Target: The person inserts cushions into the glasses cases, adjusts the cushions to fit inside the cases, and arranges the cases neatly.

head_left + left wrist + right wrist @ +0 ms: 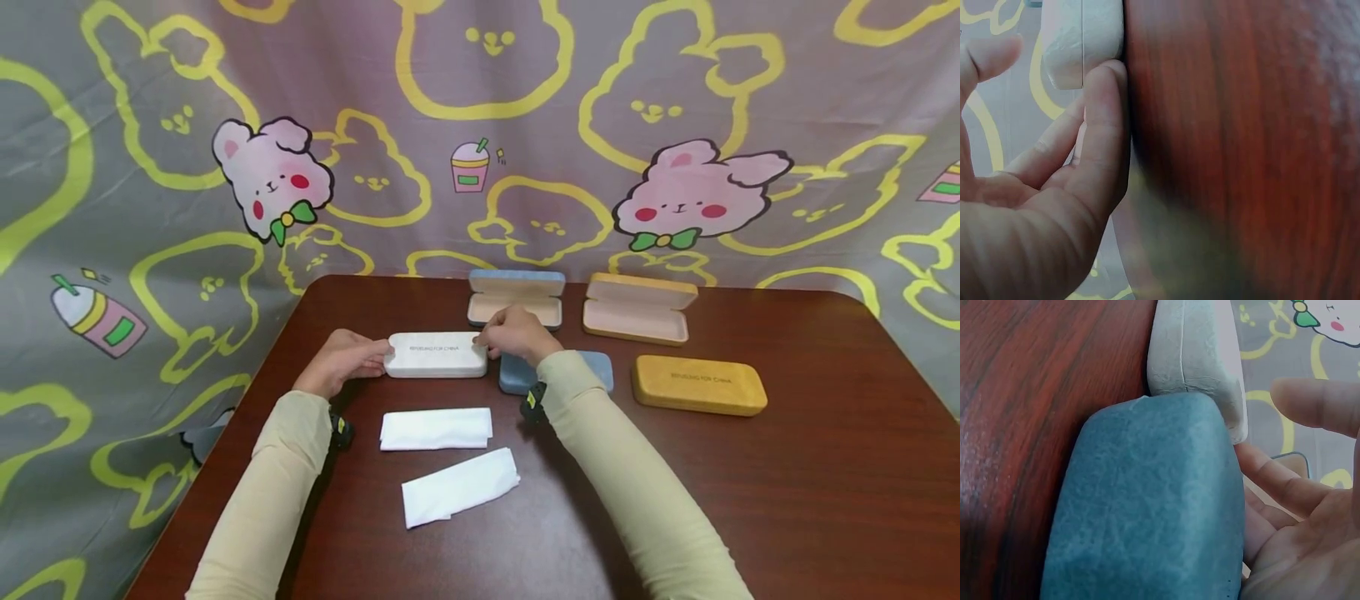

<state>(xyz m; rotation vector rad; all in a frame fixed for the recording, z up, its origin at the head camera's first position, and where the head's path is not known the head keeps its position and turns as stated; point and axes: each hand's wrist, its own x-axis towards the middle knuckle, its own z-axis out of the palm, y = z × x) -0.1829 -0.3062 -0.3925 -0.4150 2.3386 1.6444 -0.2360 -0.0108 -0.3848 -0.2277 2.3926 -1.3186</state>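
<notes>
A closed white glasses case [437, 358] with dark lettering on its lid lies between the two hands. My left hand [344, 360] touches its left end with the fingertips; in the left wrist view the thumb [994, 56] stands apart from the case. At the right end, the fingers of my right hand [519, 333] reach the case, and the right wrist view has that thumb [1313, 403] held away from it. Beneath the right wrist lies a closed blue glasses case [598, 367], partly hidden, its end close against the white one.
Two folded white cloths, one straight [437, 429] and one slanted [461, 487], lie in front. Behind stand an opened blue-lidded case [516, 283] and an opened yellow case [637, 325]. A closed yellow case [700, 385] is on the right. A patterned curtain [525, 150] hangs behind the table.
</notes>
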